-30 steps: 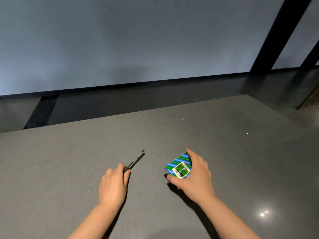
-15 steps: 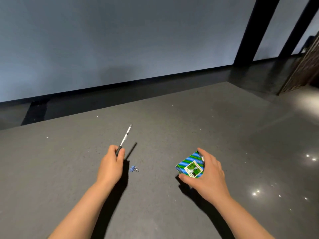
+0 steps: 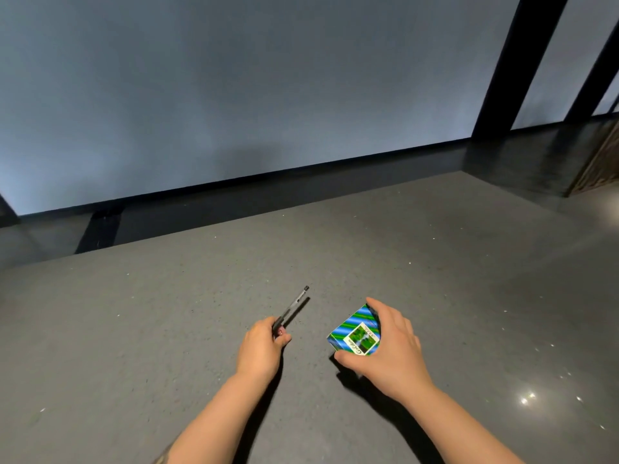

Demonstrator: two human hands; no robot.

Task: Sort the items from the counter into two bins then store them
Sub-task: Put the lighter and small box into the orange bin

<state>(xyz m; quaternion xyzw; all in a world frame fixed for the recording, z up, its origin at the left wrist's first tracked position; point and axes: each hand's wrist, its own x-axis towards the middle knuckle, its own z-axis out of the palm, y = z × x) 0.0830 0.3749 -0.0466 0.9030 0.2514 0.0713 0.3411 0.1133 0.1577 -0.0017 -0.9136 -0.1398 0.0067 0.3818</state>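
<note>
The person stood over the grey surface (image 3: pixel 167 329) with something in each hand. The left hand (image 3: pixel 261 349), just left of centre in the lower frame, had its fingers (image 3: pixel 283 338) clamped on the lower end of a dark pen (image 3: pixel 294 304), whose free end pointed up and to the right. Half a second before, that pen had been raised steeply, clear of its shadow; now it lay lower and flatter, its shadow running close alongside, though I could not tell whether the tip touched the surface. The small blue clips that had lain beside the left hand a moment earlier were nowhere to be seen; whether the hand covered them or had gathered them up, I could not say.

The right hand (image 3: pixel 392 349), right of centre, kept its grip on the blue-and-green striped box (image 3: pixel 355 334), thumb at the near corner and fingers curled over the far edge. The box sat tilted, label facing up, and seemed to be held just off the surface.

No bin showed anywhere in the frame, so both items were picked up but still unsorted. My guess was that the carry to the bins was the step to come.
</note>
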